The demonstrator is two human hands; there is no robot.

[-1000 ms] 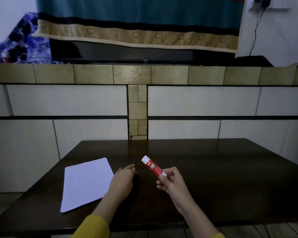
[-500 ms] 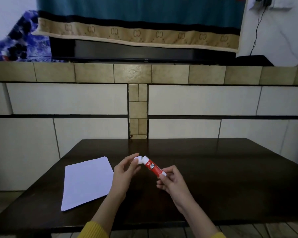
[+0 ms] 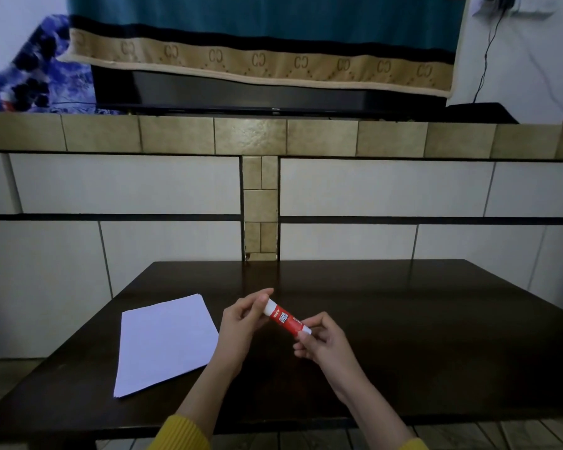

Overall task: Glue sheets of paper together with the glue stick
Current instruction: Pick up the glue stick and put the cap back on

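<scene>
Head view, left to right: a small stack of white paper sheets (image 3: 165, 344) lies flat on the dark desk (image 3: 403, 336), toward its left edge, with the near corner close to the desk's front. Just right of the stack, the left hand (image 3: 241, 323) is raised above the desk, its fingers curled round the white cap end of the glue stick (image 3: 285, 318); that grip is narrow and closed on the cap. The red tube slants down to the right, where the right hand (image 3: 322, 342) pinches its lower white end between thumb and fingertips, so both grips hold the same stick, which hangs in the air above the middle of the desk, near the paper but not touching it.

The step in hand looks like uncapping. The likely trouble lies in the pull. A tight cap that lets go suddenly could jerk either hand sideways, and the left one is close enough to the stack to knock the sheets askew or off the desk. The right hand's pinch is shallow, at the very end, so a hard tug might slip the tube out. A freed cap could also roll away on the smooth desk.
</scene>
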